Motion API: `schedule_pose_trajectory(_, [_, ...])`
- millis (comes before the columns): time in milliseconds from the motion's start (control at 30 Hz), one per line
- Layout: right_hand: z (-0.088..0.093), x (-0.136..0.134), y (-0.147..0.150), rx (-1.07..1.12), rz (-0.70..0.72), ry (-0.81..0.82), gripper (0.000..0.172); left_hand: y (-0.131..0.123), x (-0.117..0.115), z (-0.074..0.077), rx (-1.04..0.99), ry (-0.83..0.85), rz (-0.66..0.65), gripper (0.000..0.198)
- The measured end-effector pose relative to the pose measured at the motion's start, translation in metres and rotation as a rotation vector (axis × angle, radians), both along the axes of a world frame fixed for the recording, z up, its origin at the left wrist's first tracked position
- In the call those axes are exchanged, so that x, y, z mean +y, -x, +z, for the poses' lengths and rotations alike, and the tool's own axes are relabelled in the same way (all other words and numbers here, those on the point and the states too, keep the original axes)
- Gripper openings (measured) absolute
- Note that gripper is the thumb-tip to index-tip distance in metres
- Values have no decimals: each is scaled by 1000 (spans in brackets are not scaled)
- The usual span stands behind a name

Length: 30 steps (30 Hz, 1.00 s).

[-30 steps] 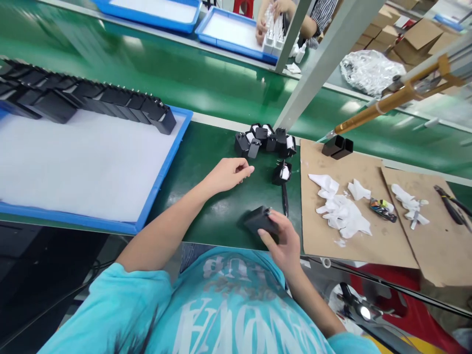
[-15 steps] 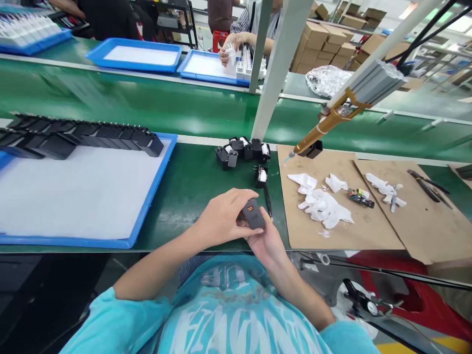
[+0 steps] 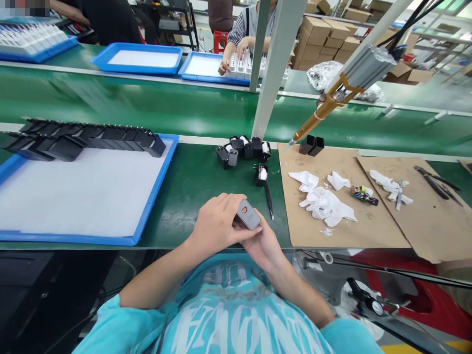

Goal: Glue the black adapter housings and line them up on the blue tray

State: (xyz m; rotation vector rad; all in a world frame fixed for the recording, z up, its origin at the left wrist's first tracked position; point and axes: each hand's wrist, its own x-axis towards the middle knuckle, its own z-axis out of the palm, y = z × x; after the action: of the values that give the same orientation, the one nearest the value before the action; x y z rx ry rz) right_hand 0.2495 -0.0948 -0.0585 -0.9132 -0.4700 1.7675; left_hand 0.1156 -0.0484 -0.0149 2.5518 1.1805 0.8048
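Note:
Both my hands hold one small black charger [image 3: 248, 215] near the bench's front edge; its end face with orange slots points up at me. The fingers of my left hand [image 3: 218, 219] wrap its left side and near edge. Under and to the right of it, my right hand [image 3: 264, 242] grips it, with some fingers hidden behind it. Just beyond lie an open charger with white inside [image 3: 261, 174] and black tweezers [image 3: 269, 201]. Farther back stands a cluster of black chargers [image 3: 233, 151], some with white material showing.
A blue-rimmed tray [image 3: 157, 189] at left carries rows of black chargers [image 3: 92, 136]. At right, cardboard sheets [image 3: 372, 226] hold white wipes [image 3: 326, 204], a circuit board [image 3: 364, 195], pliers [image 3: 431, 182] and two black cases [image 3: 311, 145]. A gold dispenser [image 3: 313, 120] hangs above. Another person's hands work across the bench.
The charger has tilted and turned in my hands, its end face now slanting more to the right. My left hand has shifted slightly left. The view has moved a little.

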Motion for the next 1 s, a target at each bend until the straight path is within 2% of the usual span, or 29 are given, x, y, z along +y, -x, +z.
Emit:
schedule_pose_trajectory(67, [-1,2,-2,-57,-29,-54,35,5,-1,-1,-23,-16,-3,50])
schedule_pose_trajectory(133, [-3,3,-5,-212,-125,-174,31,11,-2,-4,-31,-43,30,48])
schedule_pose_trajectory(233, [-7,1,-4,-610,-257,-426,36,20,-5,-15,-14,-52,106,47])
schedule_pose_trajectory(333, [-12,0,3,-1039,-304,-699,37,24,-7,-27,4,-37,164,48])
schedule_pose_trajectory(400, [-15,1,8,-1235,-324,-847,38,27,-9,-34,16,-11,182,51])
schedule_pose_trajectory(467, [-19,2,12,-1348,-314,-921,39,31,-9,-41,21,43,171,56])
schedule_pose_trajectory(633, [-31,1,19,-1442,-136,-964,39,43,-12,-54,-40,190,137,60])
schedule_pose_trajectory(767, [-35,-1,22,-1391,-81,-1012,41,47,-19,-61,-69,197,251,66])
schedule_pose_trajectory(833, [-35,-1,20,-1329,-49,-1030,41,47,-23,-61,-85,235,331,69])
schedule_pose_trajectory(900, [-35,-1,16,-1264,12,-1043,41,49,-25,-59,-126,284,354,68])
schedule_pose_trajectory(1000, [-38,0,8,-1187,27,-1010,40,61,-22,-53,-184,329,361,55])
